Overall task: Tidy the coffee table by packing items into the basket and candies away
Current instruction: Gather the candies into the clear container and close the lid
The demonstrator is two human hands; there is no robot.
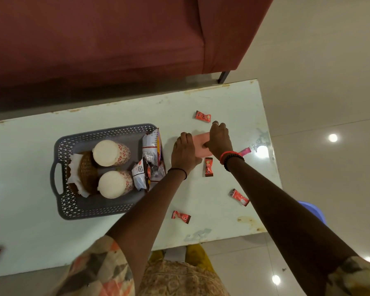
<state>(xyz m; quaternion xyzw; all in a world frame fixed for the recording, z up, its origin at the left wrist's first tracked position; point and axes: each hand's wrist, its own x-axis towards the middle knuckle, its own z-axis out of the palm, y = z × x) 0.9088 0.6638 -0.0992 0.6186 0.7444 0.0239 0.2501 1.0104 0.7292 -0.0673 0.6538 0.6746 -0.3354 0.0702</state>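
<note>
Left hand [185, 153], right hand [219, 139] both grip pink box [199, 142] on desk [222, 99], fingers [222, 126] curled round it; likely opening it for loose candies [209, 167]; basket [107, 210] alongside already packed.

Centre left, on white coffee table [30, 159]: grey perforated basket [90, 210] with two patterned paper cups [111, 152], wicker piece [87, 171] on napkin, snack packets [151, 150]. Centre: pink box [198, 142], gripped by left hand [185, 151] and right hand [219, 139]. Around it, scattered: red candies [239, 197]. Upper left: maroon sofa [94, 39].
</note>
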